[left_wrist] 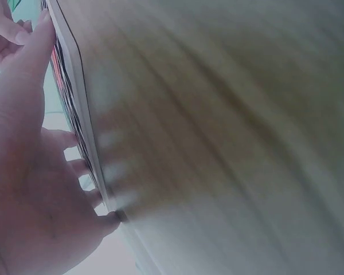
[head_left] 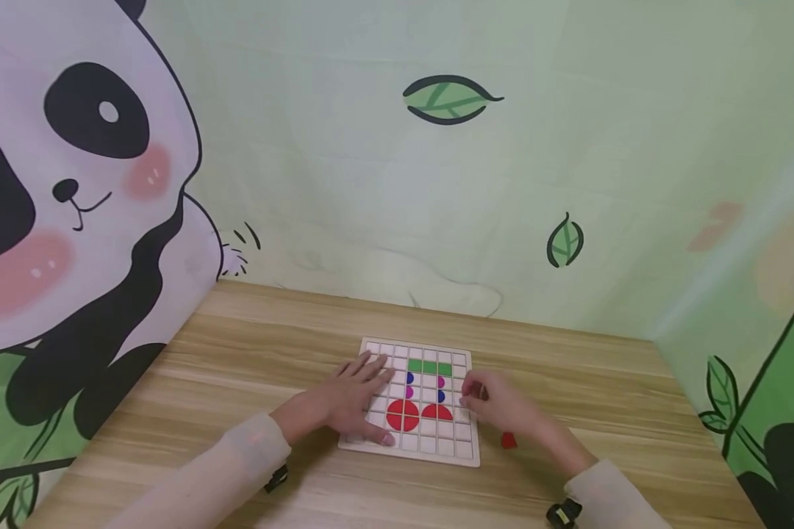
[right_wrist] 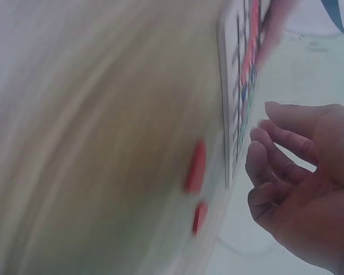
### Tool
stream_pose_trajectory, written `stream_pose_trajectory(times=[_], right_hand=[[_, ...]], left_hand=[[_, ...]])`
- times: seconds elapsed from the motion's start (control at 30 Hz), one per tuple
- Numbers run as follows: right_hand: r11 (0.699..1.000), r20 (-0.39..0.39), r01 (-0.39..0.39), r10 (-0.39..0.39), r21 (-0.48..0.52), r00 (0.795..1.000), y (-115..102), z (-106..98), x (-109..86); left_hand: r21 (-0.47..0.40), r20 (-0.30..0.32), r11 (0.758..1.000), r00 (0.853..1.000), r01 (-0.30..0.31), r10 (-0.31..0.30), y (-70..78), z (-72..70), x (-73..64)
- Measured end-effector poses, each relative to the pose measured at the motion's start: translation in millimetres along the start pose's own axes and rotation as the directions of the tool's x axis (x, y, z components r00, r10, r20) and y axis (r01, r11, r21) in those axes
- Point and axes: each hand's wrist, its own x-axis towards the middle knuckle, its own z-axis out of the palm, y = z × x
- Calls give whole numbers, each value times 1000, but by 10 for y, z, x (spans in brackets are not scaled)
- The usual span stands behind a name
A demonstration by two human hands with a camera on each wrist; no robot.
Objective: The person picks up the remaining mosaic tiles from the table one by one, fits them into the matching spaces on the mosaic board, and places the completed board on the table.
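Observation:
A white square grid board lies on the table with flat coloured pieces set in its cells. My left hand rests on the board's left side, fingers spread and thumb near the front edge. Just above the right edge hovers my right hand, its fingers loosely bent. In the right wrist view, no piece shows between that hand's thumb and fingers. Green pieces form a row near the top. Below them sit small blue and magenta half-rounds, a full red circle and a red half circle.
A loose red piece lies on the wooden table, right of the board. Two red pieces show on the table in the right wrist view, one a longer red piece. Behind stands a cloth backdrop printed with a panda and leaves.

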Motion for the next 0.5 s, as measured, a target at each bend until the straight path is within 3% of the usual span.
stream_pose_trajectory(times=[0.1,0.37,0.5], right_hand=[[1000,-16,4,-4,6,1000,120,-123,-78],[992,-17,126,-126,-27,992,469,-328,-307],[996,-20,82,-83,-31,996,546,-358,-386]], left_hand=[[6,2,1000,1000,3,-3,-2,-5,-4],[9,5,1000,1000,-8,7,3,8,8],[5,2,1000,1000,-4,4,-4,6,4]])
